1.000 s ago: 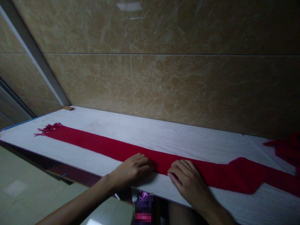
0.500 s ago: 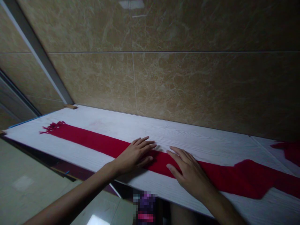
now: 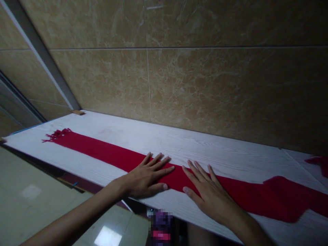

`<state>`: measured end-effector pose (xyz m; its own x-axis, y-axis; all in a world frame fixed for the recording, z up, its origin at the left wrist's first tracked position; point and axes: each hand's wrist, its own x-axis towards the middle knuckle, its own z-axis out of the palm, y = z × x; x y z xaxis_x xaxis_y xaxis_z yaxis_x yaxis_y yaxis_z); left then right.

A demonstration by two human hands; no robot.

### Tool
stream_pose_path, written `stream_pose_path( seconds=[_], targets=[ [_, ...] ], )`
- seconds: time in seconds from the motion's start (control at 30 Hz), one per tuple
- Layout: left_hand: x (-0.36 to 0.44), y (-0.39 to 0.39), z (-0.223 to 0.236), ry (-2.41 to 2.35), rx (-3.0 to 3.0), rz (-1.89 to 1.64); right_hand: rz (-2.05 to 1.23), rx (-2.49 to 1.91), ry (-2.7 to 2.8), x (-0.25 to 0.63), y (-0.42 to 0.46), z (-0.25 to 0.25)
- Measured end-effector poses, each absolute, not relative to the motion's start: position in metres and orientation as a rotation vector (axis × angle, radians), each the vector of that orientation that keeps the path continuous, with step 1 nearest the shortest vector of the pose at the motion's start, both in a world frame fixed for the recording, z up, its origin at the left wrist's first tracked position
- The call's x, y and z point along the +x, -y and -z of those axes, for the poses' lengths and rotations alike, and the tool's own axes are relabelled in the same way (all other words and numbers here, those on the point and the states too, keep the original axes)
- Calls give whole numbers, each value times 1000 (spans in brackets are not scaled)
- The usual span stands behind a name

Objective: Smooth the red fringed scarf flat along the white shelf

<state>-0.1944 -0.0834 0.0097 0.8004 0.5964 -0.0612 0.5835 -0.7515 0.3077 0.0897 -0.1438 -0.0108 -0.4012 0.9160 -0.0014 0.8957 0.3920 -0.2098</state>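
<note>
A long red scarf (image 3: 102, 152) lies stretched along a white wood-grain tabletop (image 3: 205, 150), its fringed end at the far left. My left hand (image 3: 147, 176) rests flat on the scarf near its middle, fingers spread. Just to the right of it, my right hand (image 3: 207, 193) also lies flat and open on the scarf. Farther right the scarf widens into a folded bulge.
A tan marble-tiled wall (image 3: 179, 75) rises directly behind the table. More red cloth (image 3: 319, 162) shows at the right edge. A small wooden block (image 3: 77, 112) sits at the back left corner. Pale floor tiles (image 3: 30, 201) lie below the front edge.
Both hands went from curled at the scarf's near edge to flat with fingers spread, sliding away from me across the scarf. The view tilted slightly.
</note>
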Motion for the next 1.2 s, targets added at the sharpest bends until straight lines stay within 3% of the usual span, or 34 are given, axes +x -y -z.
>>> stream_pose_path(
  seconds=[0.27, 0.77, 1.2],
  targets=[
    [-201, 64, -15, -982, 2698, -166, -278, -1589, 2461, 73, 129, -4],
    [-218, 77, -21, -1046, 2634, 52, -465, -1743, 2565, 62, 116, -8],
    [-220, 63, -6, -1038, 2651, -26, -414, -1442, 2680, 34, 111, -8]
  ],
)
